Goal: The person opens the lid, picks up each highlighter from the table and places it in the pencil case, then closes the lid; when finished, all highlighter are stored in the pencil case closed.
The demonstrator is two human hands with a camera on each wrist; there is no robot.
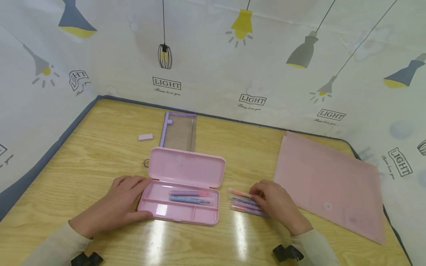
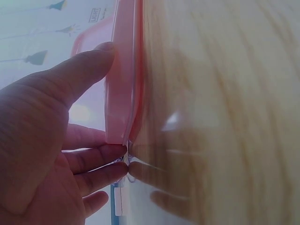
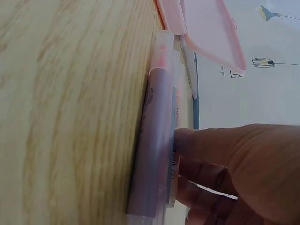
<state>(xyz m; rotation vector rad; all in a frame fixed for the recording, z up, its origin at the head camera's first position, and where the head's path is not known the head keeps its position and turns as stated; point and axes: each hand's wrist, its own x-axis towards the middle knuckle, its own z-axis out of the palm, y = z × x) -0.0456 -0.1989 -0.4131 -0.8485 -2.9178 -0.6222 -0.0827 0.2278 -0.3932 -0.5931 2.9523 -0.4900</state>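
Observation:
A pink pencil case point(image 1: 186, 168) lies on the table with its lid raised. Two capped pens, a purple pen point(image 1: 188, 193) and a blue pen point(image 1: 186, 200), are in its back compartment. My left hand point(image 1: 114, 207) holds the case's left end, thumb at the front side, fingers toward the hinge corner. To the right of the case, several pens lie side by side, including a purple highlighter point(image 3: 152, 140) with a pink tip. Thumb and fingers of my right hand point(image 1: 277, 201) pinch the orange highlighter point(image 1: 241, 193) at the far side of that row.
Behind the case lies a clear pouch point(image 1: 179, 131) with purple edging. An eraser point(image 1: 145, 137) sits left of the pouch. A large pink folder point(image 1: 329, 184) covers the table's right side. A printed curtain point(image 1: 206, 48) borders the table's back and sides.

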